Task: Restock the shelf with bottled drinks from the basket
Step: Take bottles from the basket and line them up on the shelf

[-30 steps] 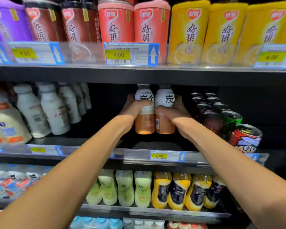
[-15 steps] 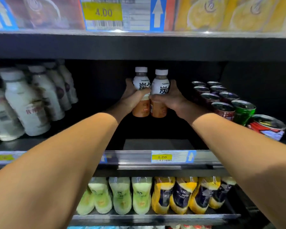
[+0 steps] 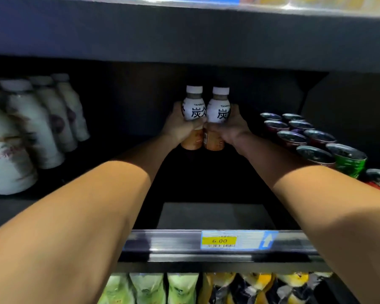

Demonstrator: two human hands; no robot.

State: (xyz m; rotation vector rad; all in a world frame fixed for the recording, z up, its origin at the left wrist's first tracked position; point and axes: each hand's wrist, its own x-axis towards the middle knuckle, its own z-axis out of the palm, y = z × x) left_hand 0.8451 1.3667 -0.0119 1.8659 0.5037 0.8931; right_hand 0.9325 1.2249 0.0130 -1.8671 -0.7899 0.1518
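head view: both arms reach deep into the middle shelf (image 3: 213, 216), toward its back edge. the left hand (image 3: 179, 128) is wrapped round the waist of the left bottle (image 3: 193, 110), fingers curled behind it and thumb across the front; the right hand (image 3: 232, 129) grips the right bottle (image 3: 219, 113) the same way. the two bottles are upright and touch side by side, with white caps up, white upper labels with dark characters, and brown drink showing below the hands. they are midway between the shelf's left and right ends, far from its front edge; the shelf there is too dark to tell whether their bases rest on it. a row of white bottles (image 3: 29, 132), blurred, lines the left end of the shelf, and a cluster of cans (image 3: 316, 137) fills the right end, near the right forearm. a price tag (image 3: 219, 240) reading 6.00 sits on the front edge rail. under it, green pouches (image 3: 147, 288) and yellow pouches (image 3: 257, 286) show on the shelf below
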